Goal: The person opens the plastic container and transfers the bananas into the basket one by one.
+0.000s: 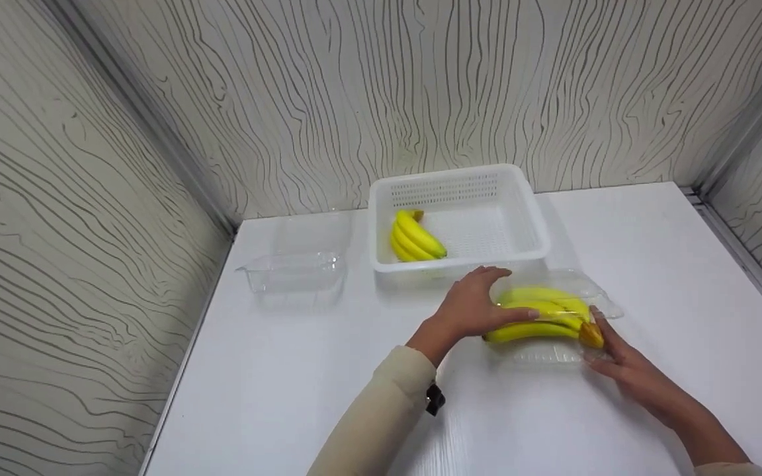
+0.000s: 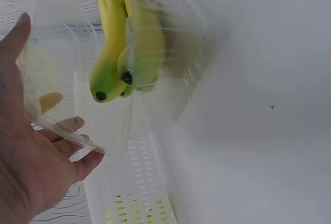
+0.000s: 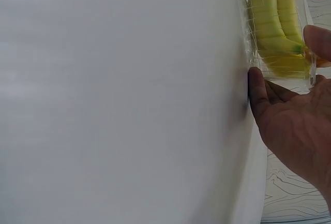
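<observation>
One bunch of bananas (image 1: 533,332) lies in a clear plastic clamshell (image 1: 546,355) on the white table (image 1: 288,390), and through the head camera I see its lid (image 1: 569,281) tilted up, not seated on the rim. The left hand (image 1: 470,304) holds that lid with thumb and fingers on opposite sides of the plastic. The right hand (image 1: 642,380) grips the clamshell's end, thumb and fingers set apart around it, close to the brown stem (image 1: 591,335).

That stem worries me most. It looks to sit at or past the edge, so if the lid were pressed down there, I judge it could catch, bend the thin plastic or leave a gap. The right fingers are near enough to be nipped too. The fruit looks bulky for its shell; forcing the lid might crack the wall or bruise the bananas. If the right grip eased, the light shell could skid or tip, and the bunch might roll towards the near side. A wide elbow swing could nudge the white basket (image 1: 447,190) just behind, with its second bunch (image 1: 414,243). The other clamshell (image 1: 294,272), well apart, seems safe.
</observation>
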Demonstrator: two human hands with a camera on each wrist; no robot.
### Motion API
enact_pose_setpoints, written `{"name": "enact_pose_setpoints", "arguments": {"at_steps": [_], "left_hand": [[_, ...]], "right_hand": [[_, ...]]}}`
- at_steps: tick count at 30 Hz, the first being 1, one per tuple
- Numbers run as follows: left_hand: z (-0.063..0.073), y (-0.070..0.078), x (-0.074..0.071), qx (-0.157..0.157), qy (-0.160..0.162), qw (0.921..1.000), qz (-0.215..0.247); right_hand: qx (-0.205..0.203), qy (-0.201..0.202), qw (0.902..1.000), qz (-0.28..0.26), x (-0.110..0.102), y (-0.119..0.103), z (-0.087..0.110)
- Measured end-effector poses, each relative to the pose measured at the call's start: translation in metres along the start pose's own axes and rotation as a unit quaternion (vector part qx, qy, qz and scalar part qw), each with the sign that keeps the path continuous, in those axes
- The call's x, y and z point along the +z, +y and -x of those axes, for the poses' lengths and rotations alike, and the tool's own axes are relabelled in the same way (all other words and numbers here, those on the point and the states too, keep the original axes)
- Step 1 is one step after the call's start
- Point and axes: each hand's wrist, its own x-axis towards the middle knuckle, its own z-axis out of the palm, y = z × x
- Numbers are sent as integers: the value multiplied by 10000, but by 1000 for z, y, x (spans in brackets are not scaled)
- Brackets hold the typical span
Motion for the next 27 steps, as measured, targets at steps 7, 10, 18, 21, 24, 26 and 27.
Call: {"name": "enact_pose_setpoints", "arguments": {"at_steps": [7, 10, 18, 21, 24, 26, 27], "left_hand": [[2, 9, -9, -346, 63, 9988, 344], [2, 12, -13, -601, 74, 9973, 415], [2, 16, -19, -900, 383, 9891, 1102], [2, 15, -20, -843, 481, 9868, 1297], [2, 14, -20, -754, 578, 9853, 1421], [3, 13, -20, -663, 655, 9841, 1511], [3, 12, -20, -619, 688, 9831, 1581]], "right_hand": [[-12, 5, 10000, 35, -1, -1, 2], [-18, 25, 10000, 36, -1, 0, 2], [28, 76, 10000, 21, 0, 3, 0], [19, 77, 10000, -4, 0, 4, 0], [51, 85, 10000, 4, -1, 3, 2], [54, 98, 9999, 30, -1, 3, 3], [61, 106, 9999, 52, -1, 2, 3]]}}
